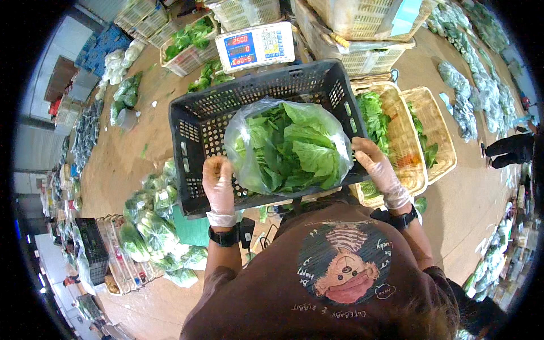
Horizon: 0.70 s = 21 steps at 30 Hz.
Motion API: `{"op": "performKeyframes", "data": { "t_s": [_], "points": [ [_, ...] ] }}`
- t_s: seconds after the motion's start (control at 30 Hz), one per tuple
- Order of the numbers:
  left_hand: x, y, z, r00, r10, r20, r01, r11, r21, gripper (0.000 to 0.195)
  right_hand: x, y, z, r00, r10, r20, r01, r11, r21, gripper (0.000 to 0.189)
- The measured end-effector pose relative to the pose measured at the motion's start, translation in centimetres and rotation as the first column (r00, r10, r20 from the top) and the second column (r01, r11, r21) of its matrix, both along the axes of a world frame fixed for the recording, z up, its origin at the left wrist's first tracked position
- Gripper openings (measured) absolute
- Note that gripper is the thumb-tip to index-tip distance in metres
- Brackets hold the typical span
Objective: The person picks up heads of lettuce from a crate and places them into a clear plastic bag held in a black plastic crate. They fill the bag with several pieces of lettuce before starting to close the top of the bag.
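Observation:
A clear plastic bag of leafy greens [293, 146] lies in a black perforated plastic crate [259, 83], its top open towards me. Both hands wear thin translucent gloves. My left hand [218, 182] is at the bag's left side, over the near left part of the crate, with curled fingers; whether they pinch the plastic is unclear. At the bag's right edge, my right hand [374, 168] has its fingertips by the plastic, above the crate's right rim; its hold cannot be made out either. Beyond the crate stands a digital scale display [255, 46] with lit red digits.
Cream crates [408, 140] with loose greens stand to the right, and stacked crates [361, 55] rise behind. Another crate of greens [189, 46] is at the back left. Bagged vegetables [157, 221] lie at the near left. A person's dark-clothed legs [510, 151] show at far right.

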State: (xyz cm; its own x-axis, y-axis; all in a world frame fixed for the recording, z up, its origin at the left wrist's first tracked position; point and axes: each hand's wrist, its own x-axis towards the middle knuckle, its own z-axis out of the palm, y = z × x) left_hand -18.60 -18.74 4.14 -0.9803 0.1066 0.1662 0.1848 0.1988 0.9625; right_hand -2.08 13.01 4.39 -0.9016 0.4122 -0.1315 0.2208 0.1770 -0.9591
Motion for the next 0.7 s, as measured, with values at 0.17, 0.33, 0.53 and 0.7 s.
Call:
{"op": "performKeyframes", "data": {
  "t_s": [0.17, 0.33, 0.53, 0.7],
  "points": [
    [-0.9, 2.0, -1.6, 0.769, -0.437, -0.467, -0.108, 0.632, -0.767, 0.034, -6.0, -0.8, 0.8, 0.814, 0.465, 0.35, -0.542, 0.824, 0.167, 0.037],
    [-2.5, 1.1, 4.9, 0.783, -0.574, 0.238, 0.478, 0.801, 0.361, 0.031, -8.8, -0.2, 1.7, 0.906, 0.239, -0.348, -0.408, 0.278, -0.87, 0.03],
    [-1.2, 8.1, 9.4, 0.497, -0.727, 0.474, 0.704, 0.657, 0.27, 0.056, -9.6, -5.2, 6.7, 0.844, 0.447, -0.298, -0.482, 0.875, -0.053, 0.075],
    [-5.4, 9.7, 2.5, -0.346, -0.882, 0.321, 0.703, -0.017, 0.711, 0.057, -13.2, -4.6, 5.3, 0.518, 0.846, -0.122, -0.621, 0.471, 0.626, 0.09]
  ]
}}
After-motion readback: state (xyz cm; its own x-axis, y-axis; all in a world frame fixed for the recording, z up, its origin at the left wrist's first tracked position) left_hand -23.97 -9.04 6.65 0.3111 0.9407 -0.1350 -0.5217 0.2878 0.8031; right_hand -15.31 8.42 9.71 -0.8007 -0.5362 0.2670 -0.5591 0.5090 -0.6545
